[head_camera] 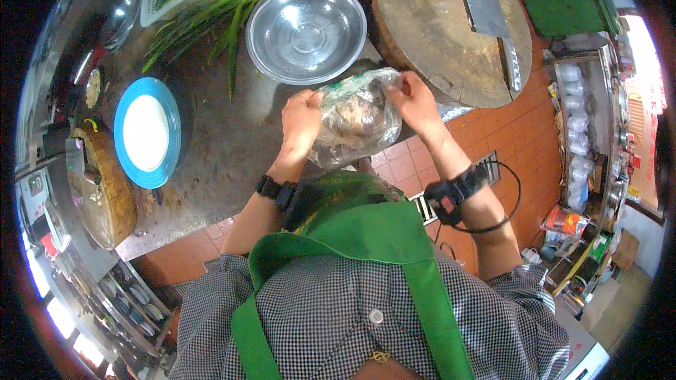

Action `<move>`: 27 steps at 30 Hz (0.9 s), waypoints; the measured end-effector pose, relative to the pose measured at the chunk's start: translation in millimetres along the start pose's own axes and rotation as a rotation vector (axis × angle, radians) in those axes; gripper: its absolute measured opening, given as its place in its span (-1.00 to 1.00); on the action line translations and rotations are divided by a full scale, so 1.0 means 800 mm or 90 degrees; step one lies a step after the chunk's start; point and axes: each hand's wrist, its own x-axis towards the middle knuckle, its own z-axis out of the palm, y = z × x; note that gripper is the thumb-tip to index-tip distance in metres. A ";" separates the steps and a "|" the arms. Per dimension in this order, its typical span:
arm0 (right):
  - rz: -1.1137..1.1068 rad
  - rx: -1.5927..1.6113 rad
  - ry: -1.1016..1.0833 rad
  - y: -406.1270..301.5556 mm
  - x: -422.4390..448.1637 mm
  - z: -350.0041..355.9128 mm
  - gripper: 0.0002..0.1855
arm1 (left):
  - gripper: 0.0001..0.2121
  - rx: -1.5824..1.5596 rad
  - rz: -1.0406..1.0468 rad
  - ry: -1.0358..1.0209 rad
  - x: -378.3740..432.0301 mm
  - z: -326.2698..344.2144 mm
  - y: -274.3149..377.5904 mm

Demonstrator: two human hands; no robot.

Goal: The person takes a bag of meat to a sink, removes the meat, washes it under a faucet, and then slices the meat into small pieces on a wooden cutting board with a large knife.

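Observation:
Between my two hands is a clear plastic bag point(356, 116) with brownish food in it; what the food is I cannot tell through the film. My left hand point(302, 119) pinches the bag's left upper edge. Its right upper corner is held by the fingers of my right hand point(417, 100). Just beyond the bag stands a stainless steel bowl point(307, 34) with nothing visible inside. To the right of the bowl lies a thick round wooden chopping block point(422, 26), with a cleaver point(480, 0) across it, its handle towards me.
Green scallions point(211, 21) lie behind and left of the bowl. A white plastic basket point(150, 8) holds cut peppers. A blue-rimmed oval plate point(121, 137) sits left on the dark worktop point(227, 158). Another chopping block point(113, 206) bears a knife. A green bin point(567, 5) stands right.

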 end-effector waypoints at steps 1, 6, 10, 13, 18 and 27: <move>-0.119 -0.045 0.052 -0.022 -0.010 -0.005 -0.69 | -0.76 -0.006 0.007 0.007 0.000 -0.001 -0.001; -0.376 -0.257 0.062 -0.075 -0.041 0.004 -0.64 | -0.77 -0.020 -0.007 -0.006 -0.003 -0.001 0.008; -0.310 -0.443 -0.045 -0.070 -0.049 0.027 -0.42 | -0.78 -0.208 -0.064 -0.005 0.008 0.008 -0.008; -0.301 -0.476 -0.092 -0.061 -0.048 0.037 -0.35 | -0.79 -0.321 -0.095 -0.023 0.009 0.007 -0.005; -0.345 -0.468 -0.101 -0.058 -0.048 0.033 -0.40 | -0.79 -0.339 -0.120 -0.006 0.010 0.003 -0.007; -0.486 -0.394 -0.092 -0.034 -0.053 0.007 -0.56 | -0.77 -0.435 -0.117 0.063 -0.001 -0.003 -0.001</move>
